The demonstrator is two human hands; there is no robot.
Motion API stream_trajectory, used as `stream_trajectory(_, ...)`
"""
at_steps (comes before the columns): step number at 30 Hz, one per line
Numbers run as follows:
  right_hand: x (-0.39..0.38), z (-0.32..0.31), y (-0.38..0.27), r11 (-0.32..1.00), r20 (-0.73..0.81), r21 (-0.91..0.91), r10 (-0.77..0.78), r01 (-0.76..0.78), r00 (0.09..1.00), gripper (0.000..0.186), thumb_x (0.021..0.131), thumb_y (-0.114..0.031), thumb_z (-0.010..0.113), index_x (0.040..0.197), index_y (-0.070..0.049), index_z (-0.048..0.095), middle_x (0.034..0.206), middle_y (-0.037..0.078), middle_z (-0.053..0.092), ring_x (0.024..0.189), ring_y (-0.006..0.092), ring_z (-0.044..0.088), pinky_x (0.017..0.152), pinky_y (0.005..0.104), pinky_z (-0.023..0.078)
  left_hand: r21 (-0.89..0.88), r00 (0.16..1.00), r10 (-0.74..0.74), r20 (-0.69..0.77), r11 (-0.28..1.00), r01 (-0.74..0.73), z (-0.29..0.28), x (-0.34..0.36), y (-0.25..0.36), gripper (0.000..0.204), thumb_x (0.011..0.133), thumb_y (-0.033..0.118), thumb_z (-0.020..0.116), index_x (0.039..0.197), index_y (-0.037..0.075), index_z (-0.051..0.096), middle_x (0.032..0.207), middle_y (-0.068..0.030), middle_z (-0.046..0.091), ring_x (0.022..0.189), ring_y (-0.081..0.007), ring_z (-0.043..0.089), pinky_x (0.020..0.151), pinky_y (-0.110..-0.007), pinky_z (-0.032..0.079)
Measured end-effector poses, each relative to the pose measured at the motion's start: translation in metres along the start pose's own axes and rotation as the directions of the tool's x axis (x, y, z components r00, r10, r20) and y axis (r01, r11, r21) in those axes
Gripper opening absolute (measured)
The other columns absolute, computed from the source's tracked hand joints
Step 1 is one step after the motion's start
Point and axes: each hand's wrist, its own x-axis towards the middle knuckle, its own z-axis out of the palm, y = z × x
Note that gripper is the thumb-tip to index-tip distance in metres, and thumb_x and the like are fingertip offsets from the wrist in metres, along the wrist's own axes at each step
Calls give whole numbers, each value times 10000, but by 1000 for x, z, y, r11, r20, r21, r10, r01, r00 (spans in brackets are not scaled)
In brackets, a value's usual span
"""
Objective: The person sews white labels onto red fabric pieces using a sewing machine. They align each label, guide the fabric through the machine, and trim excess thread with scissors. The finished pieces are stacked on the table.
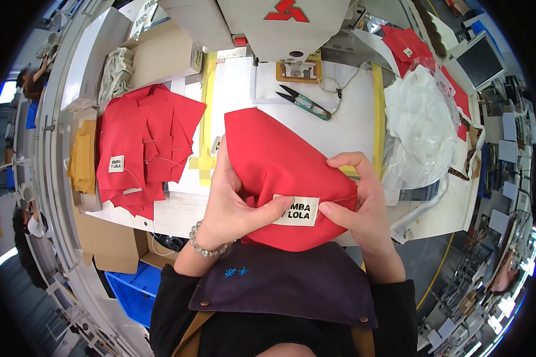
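Observation:
A piece of red fabric (268, 149) is held up in front of my apron, above the near edge of the white sewing table (232, 89). A cream printed label (304, 215) lies on its lower part. My left hand (235, 205) grips the fabric from the left, its thumb pressing on the label's left end. My right hand (363, 199) holds the right side, thumb beside the label's right edge and forefinger bent over the upper edge. The other fingers of both hands are mostly hidden behind the cloth.
Beyond the fabric lie thread snips (307, 102) beneath the sewing machine head (286, 27). Stacked red pieces (146, 143) and yellow-brown pieces (84, 157) sit left, near a cardboard box (164, 53). On the right is a clear plastic bag of white pieces (420, 125). A blue crate (128, 294) stands below left.

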Motion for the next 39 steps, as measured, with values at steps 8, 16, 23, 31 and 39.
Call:
stream_trajectory(8, 2, 2, 1, 999, -26, 46, 30, -29, 999, 502, 766, 86, 679, 1189, -46, 443, 1183, 67, 502, 1087, 126, 574, 920, 280, 492, 4, 999, -45, 7, 999, 45, 2, -4, 1, 875, 730, -94, 721, 1433, 18, 212, 1283, -117, 514, 1179, -188, 561, 957, -338, 496)
stream_trajectory(16, 2, 5, 1, 1000, -46, 16, 2, -2, 999, 427, 744, 83, 669, 1011, -86, 382, 1044, 22, 463, 991, 80, 525, 887, 253, 464, 36, 999, -39, 22, 999, 38, 5, -5, 3, 895, 742, -101, 704, 1459, 18, 182, 1281, -108, 513, 1185, -178, 555, 954, -329, 496)
stream_trajectory(23, 1, 4, 5, 983, -84, -176, -61, 45, 995, 455, 691, 17, 694, 920, -110, 322, 905, -5, 330, 869, 78, 358, 840, 209, 340, 45, 999, 2, -45, 999, 0, 8, -4, -5, 1013, 673, -75, 749, 1488, -48, 149, 1386, -151, 443, 1253, -234, 511, 1051, -398, 424)
stream_trajectory(31, 1, 3, 8, 914, -70, -377, -188, 149, 980, 441, 694, 46, 684, 892, -99, 318, 888, -1, 318, 819, 90, 327, 789, 201, 330, 101, 1000, 19, -8, 995, -18, 6, -7, -8, 1027, 689, -70, 740, 1503, -50, 113, 1374, -148, 454, 1259, -237, 508, 1060, -400, 417)
stream_trajectory(39, 0, 4, 7, 825, -9, -503, -304, 259, 953, 422, 708, 75, 678, 884, -91, 332, 844, 12, 330, 752, 100, 340, 726, 197, 347, 180, 997, 10, 71, 983, -23, 3, -8, -10, 918, 717, -15, 768, 1463, -17, 234, 1557, -182, 249, 1384, -239, 354, 1100, -372, 339)
